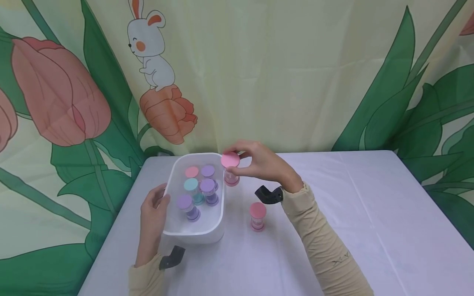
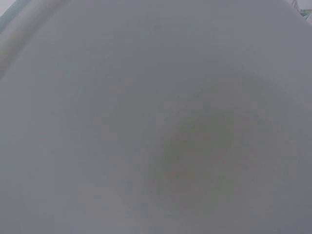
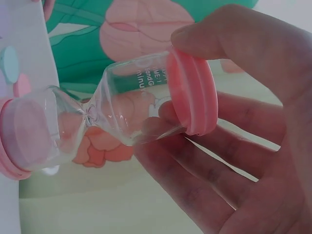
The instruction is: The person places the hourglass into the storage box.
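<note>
My right hand (image 1: pixel 259 162) pinches a pink-capped hourglass (image 3: pixel 131 102) by one cap, thumb on one side and fingers on the other. In the head view this hourglass (image 1: pixel 231 179) is upright just outside the right rim of a white plastic bin (image 1: pixel 192 238). The clear glass has white lettering. My left hand (image 1: pixel 153 209) rests against the bin's left outer side, fingers and thumb along the wall below the rim. The bin's smooth white wall (image 2: pixel 122 97) fills the left wrist view, where the hand is out of sight.
Inside the bin stand several hourglasses: purple ones (image 1: pixel 185 201), a teal one (image 1: pixel 191 185) and a pink one (image 1: pixel 192 172). Another pink hourglass (image 1: pixel 258 210) is upright on the white tablecloth (image 1: pixel 352 213), right of the bin. A printed curtain (image 1: pixel 281 82) hangs behind the table.
</note>
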A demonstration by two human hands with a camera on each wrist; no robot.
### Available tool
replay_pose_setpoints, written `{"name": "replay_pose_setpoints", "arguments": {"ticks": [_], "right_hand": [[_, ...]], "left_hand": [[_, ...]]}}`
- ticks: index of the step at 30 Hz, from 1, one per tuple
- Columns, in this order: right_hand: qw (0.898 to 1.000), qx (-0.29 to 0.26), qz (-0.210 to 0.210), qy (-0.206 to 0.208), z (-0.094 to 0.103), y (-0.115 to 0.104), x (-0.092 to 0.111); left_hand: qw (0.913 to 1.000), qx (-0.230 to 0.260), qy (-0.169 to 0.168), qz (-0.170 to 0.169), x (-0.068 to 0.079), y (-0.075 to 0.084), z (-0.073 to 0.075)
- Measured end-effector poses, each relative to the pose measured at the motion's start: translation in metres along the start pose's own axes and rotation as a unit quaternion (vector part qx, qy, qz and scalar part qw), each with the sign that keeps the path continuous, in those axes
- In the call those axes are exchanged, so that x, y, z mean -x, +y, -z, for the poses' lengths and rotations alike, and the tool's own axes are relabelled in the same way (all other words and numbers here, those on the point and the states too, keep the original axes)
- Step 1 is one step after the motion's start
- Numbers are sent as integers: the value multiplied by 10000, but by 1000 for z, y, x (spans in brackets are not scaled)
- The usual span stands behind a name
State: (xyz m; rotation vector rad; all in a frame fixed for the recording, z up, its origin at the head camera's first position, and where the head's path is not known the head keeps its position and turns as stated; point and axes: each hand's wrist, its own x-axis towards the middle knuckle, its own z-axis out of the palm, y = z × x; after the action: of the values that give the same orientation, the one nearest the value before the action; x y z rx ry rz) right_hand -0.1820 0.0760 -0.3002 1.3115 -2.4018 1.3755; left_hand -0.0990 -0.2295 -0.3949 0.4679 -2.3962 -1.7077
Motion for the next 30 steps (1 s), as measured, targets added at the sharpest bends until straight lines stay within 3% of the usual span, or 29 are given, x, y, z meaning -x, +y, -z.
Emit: {"name": "replay_pose_setpoints", "arguments": {"ticks": [19, 30], "right_hand": [[9995, -239, 207, 15, -25, -5, -16], [9966, -744, 294, -219, -48, 0, -22]], "left_hand": [[10000, -4, 25, -8, -1, -3, 0], [9999, -80, 49, 38, 0, -2, -1]]}}
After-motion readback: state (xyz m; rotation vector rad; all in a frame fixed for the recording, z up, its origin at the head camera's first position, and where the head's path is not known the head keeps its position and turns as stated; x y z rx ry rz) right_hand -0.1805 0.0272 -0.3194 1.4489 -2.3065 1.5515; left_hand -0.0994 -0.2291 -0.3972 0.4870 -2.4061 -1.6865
